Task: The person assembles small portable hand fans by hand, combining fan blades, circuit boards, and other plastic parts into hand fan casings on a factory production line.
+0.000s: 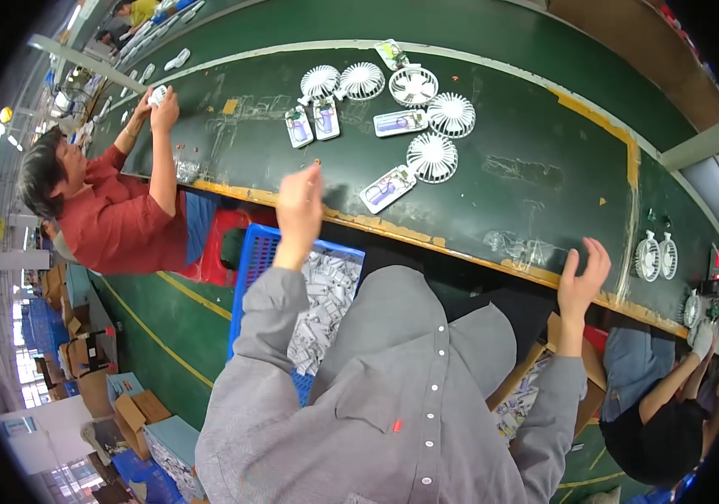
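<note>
My left hand point(299, 210) is raised over the table's near edge, slightly blurred, its fingers drawn together. A tiny orange-brown bit point(317, 162) shows at its fingertips; whether it is pinched or lies behind them is unclear. My right hand point(585, 275) is at the near edge further right, fingers apart, holding nothing. Beyond my hands lie several white handheld fans with round grilles, among them a near fan point(432, 158) whose open handle point(388, 189) shows purple and green parts inside. Another open handle point(401, 123) lies behind it, and two more handles point(299, 126) are at the left.
A blue crate point(249, 252) of small white parts stands by my left leg, a cardboard box point(592, 378) by my right. On the left a person in red point(124, 210) handles a white part point(158, 96). Fan heads point(648, 257) and a gloved co-worker's hand point(700, 340) are at the right.
</note>
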The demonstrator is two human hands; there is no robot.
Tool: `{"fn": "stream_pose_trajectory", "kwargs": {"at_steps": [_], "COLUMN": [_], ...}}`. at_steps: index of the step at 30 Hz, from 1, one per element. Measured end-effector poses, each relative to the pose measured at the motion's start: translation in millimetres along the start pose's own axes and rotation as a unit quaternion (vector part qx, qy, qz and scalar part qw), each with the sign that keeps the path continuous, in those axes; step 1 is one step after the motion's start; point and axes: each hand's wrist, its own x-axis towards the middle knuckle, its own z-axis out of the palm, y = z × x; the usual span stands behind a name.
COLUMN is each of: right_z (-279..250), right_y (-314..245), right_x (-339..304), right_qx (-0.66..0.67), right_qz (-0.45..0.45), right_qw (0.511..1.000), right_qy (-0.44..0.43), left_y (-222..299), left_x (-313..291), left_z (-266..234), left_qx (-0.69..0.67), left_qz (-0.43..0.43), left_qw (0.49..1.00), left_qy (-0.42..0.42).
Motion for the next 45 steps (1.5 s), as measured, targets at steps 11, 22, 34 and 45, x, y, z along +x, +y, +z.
{"fn": "stream_pose_trajectory", "kwargs": {"at_steps": [11,22,34,45], "right_z": [16,19,16,18], "right_y": [5,1,3,2], "right_x": [-7,-3,-4,-4], "right_qx": [0.004,0.014,0.010,0.035], "right_qz": [0.059,0.077,0.080,0.088], "right_qw": [0.998,0.997,0.996,0.994], "right_qy": [-0.015,0.027,0.048,0.051], "left_y": [-37,78,114,86], "left_x": [46,102,205,247], "left_z": [18,58,173,243], "left_qx": [0.034,-0.116,0.027,0.024], "left_qz": [-0.026,0.298,0.207,0.173], "left_qw": [0.982,0.941,0.944,0.961], "left_qy": [-0.184,-0.113,-0.254,-0.216]}}
